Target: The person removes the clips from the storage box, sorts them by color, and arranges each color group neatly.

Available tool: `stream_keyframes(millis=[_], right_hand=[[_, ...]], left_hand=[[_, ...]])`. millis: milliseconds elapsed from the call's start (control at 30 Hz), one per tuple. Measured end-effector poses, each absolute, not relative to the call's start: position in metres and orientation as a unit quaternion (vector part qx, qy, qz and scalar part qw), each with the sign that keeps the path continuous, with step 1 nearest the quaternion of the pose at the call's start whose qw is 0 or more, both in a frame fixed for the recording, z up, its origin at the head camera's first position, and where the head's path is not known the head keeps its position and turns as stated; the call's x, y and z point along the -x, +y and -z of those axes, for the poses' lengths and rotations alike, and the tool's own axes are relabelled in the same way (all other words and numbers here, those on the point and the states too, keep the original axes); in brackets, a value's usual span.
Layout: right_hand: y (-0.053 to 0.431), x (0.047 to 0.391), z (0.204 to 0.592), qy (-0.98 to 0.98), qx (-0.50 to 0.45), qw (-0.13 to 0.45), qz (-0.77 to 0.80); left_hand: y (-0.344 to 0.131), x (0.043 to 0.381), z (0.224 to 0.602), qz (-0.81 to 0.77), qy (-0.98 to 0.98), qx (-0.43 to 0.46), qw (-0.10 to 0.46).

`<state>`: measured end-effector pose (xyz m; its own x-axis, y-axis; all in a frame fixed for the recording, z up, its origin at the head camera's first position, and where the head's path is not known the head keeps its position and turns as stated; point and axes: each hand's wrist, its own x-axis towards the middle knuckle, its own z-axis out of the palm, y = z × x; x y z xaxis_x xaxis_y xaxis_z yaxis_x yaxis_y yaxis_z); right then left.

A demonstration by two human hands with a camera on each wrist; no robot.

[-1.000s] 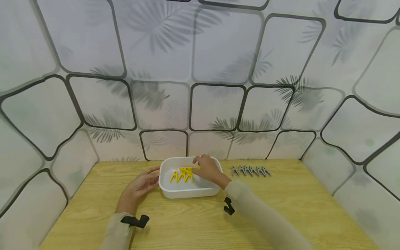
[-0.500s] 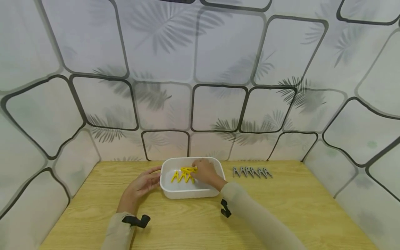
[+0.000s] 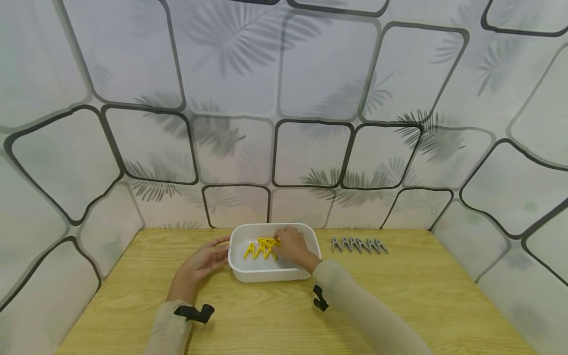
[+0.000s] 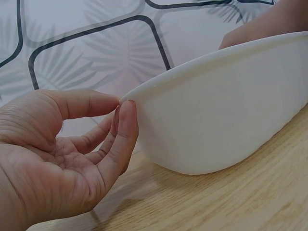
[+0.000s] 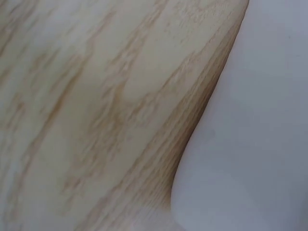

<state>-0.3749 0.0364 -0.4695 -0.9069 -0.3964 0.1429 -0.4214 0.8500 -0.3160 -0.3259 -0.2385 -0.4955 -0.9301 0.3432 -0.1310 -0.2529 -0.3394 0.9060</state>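
A white plastic tub [image 3: 275, 276] stands on the wooden table, with several yellow clothespins [image 3: 250, 250] inside it. Some stand in a row of A shapes, and others lie behind them. My left hand [image 3: 205, 260] is at the tub's left end. In the left wrist view, the left thumb and fingertips [image 4: 127, 115] touch the tub's outer wall just under its rim. My right hand [image 3: 292, 245] reaches into the tub from the right, its curled fingers on a yellow clothespin at the right of the group. The hand covers part of that clothespin. The right wrist view shows only tub wall and table.
To the right of the tub, several grey clothespins [image 3: 358, 245] stand in a row on the table [image 3: 248, 320]. A patterned wall covering [image 3: 310, 153] rises behind and at both sides. The right forearm crosses over the tub's front right corner.
My right hand has lowered and shifted slightly left onto the yellow clothespins, its fingers closing in. The left hand stays at the tub's end. The head view has shifted slightly.
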Motion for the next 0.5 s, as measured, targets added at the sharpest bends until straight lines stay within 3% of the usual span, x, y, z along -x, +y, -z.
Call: stream_keyframes(millis=[500], right_hand=[[0.0388,0.3702,0.4646,-0.956,-0.220,0.070,-0.183]], left_hand=[[-0.2386,0.3277,0.4979,-0.814,0.550,-0.042,0.182]])
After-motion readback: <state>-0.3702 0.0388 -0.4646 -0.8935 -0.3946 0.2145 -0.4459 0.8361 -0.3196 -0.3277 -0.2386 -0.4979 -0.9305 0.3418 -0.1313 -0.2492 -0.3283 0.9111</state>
